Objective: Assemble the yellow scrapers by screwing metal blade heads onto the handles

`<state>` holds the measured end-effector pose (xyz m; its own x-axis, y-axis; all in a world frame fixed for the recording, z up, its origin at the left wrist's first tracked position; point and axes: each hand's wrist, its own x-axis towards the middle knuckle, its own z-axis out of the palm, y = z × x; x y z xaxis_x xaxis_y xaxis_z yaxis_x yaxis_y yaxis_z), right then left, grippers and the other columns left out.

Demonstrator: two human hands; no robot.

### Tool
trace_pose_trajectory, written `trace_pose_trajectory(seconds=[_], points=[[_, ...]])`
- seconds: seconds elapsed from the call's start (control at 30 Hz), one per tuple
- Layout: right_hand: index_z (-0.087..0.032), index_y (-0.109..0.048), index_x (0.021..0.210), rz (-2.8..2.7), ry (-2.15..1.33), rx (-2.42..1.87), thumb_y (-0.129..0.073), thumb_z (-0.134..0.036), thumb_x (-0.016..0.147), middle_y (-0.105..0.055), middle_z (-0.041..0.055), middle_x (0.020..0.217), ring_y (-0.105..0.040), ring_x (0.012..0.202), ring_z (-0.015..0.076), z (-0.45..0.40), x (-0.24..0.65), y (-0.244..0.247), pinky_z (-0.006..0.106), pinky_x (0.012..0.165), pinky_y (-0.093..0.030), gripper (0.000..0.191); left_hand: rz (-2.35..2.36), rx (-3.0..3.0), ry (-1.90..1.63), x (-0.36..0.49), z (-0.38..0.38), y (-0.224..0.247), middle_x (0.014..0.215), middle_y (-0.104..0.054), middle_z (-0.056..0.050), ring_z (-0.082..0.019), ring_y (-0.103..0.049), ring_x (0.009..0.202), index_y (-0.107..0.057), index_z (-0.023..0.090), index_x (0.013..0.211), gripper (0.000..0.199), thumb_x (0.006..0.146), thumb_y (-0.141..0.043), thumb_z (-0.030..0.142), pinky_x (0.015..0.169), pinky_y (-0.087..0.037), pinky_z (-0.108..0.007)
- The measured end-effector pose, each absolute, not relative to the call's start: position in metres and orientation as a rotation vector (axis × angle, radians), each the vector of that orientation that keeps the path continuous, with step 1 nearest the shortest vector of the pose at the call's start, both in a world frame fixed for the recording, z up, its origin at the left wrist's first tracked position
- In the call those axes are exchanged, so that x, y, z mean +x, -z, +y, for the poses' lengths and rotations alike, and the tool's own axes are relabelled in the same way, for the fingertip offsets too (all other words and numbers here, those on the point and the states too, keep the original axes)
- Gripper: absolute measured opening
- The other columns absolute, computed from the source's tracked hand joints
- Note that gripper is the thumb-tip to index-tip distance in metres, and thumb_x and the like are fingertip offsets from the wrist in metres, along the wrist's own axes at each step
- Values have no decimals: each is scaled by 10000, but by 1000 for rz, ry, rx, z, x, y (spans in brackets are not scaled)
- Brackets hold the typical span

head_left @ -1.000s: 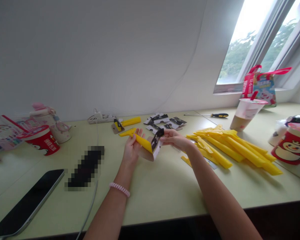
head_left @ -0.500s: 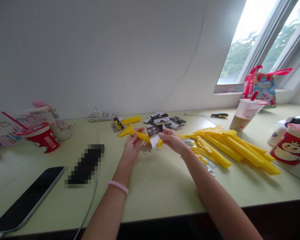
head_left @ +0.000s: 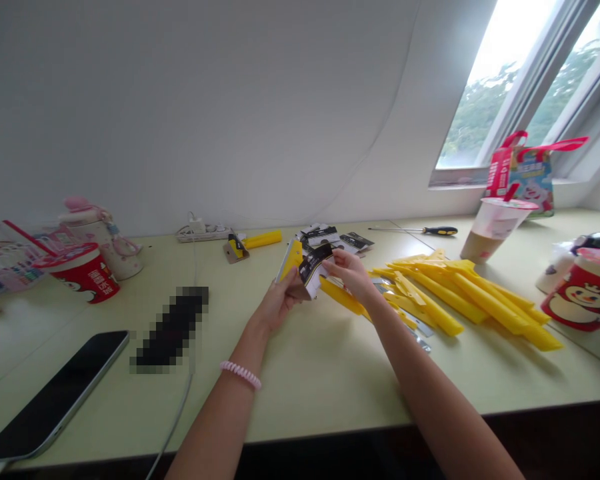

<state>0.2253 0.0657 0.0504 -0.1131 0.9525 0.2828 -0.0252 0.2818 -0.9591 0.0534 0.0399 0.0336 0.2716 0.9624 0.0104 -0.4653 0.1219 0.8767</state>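
Note:
My left hand (head_left: pixel 276 305) is closed around the head end of a yellow scraper (head_left: pixel 343 297), whose flat bladed head points up and away. A black-and-white cardboard sleeve (head_left: pixel 311 273) sits around the scraper below its head, and the handle sticks out to the right. My right hand (head_left: pixel 351 275) pinches the sleeve's upper right edge. Behind my hands lies a pile of similar card sleeves (head_left: pixel 323 235). Another yellow scraper (head_left: pixel 263 239) with a sleeve on its head rests at the back. Right of my hands are several bare yellow scrapers (head_left: pixel 470 293) in a heap.
A screwdriver (head_left: pixel 439 231) lies near the wall. Drink cups stand at right (head_left: pixel 497 223) and left (head_left: pixel 85 272), beside a white bottle (head_left: pixel 103 237). A phone (head_left: pixel 55 393), a cable (head_left: pixel 183 400) and a power strip (head_left: pixel 205 233) occupy the left side.
The scraper has turned, so its head now points away and its handle towards the right. The sleeve has moved from the handle end to near the head. My left hand shifted slightly right.

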Motion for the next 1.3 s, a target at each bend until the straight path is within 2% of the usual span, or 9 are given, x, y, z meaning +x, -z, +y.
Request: trace_pose_trajectory(seconds=[0.23,0.43,0.57,0.67,0.73,0.8,1.0,1.17,1.3], points=[[-183,-594,784,-1570,-660,-1043,-656,-396,627,-570,37,809,-543,759,182,70,228,-45,296,632,-458,272,617,874,-1082,48,35,-40,997,-643,-117,-215,-617,835,-606,137,1013,408,733,-564,431,667,-518,-325],[-209,-601,910,-1631,-485,-1023,-603,-412,692,-522,82,1006,-510,926,206,62,219,-49,299,674,-476,298,630,984,-1121,48,34,-37,979,-641,-92,-185,-618,780,-584,154,1048,476,589,-711,148,640,-511,-278],[-258,-429,1219,-1751,-525,-1077,-653,-431,634,-483,82,1150,-507,947,195,54,223,-51,304,704,-468,651,687,927,-1201,49,38,-37,924,-652,-85,-168,-619,720,-588,137,1033,482,567,-704,90,618,-514,-269],[-267,-332,1307,-1910,-586,-1120,-690,-427,587,-582,27,900,-540,697,151,51,230,-50,278,606,-444,820,722,886,-1300,48,42,-36,931,-652,-77,-164,-620,719,-557,159,1101,549,575,-696,86,614,-521,-265],[-260,-416,1266,-1984,-566,-1144,-675,-426,606,-548,-32,645,-495,547,124,52,235,-48,259,554,-406,728,732,868,-1350,47,45,-35,955,-647,-68,-156,-621,717,-520,186,1156,619,572,-694,76,608,-522,-252],[-256,-511,1192,-2008,-496,-1161,-665,-412,620,-512,-45,560,-479,515,119,55,239,-47,249,548,-381,613,754,839,-1389,44,48,-35,972,-642,-64,-144,-621,700,-487,206,1192,668,571,-686,58,599,-521,-243],[-299,-554,1150,-2134,-336,-1279,-612,-400,681,-639,8,757,-550,649,163,58,246,-47,276,626,-386,483,857,787,-1485,39,53,-33,888,-659,-51,-131,-624,662,-416,269,1266,750,599,-642,12,615,-519,-258],[-303,-629,1030,-2091,-46,-1323,-576,-336,729,-677,28,839,-574,719,194,58,246,-48,352,752,-378,308,928,869,-1446,38,56,-30,932,-662,-80,-142,-624,731,-667,151,933,324,634,-606,40,691,-507,-268],[-290,-631,988,-1919,236,-1245,-564,-306,750,-673,22,895,-571,845,210,59,243,-47,459,948,-222,248,975,957,-1460,36,55,-32,873,-677,-78,-159,-624,738,-695,133,786,177,638,-618,76,743,-498,-312]])
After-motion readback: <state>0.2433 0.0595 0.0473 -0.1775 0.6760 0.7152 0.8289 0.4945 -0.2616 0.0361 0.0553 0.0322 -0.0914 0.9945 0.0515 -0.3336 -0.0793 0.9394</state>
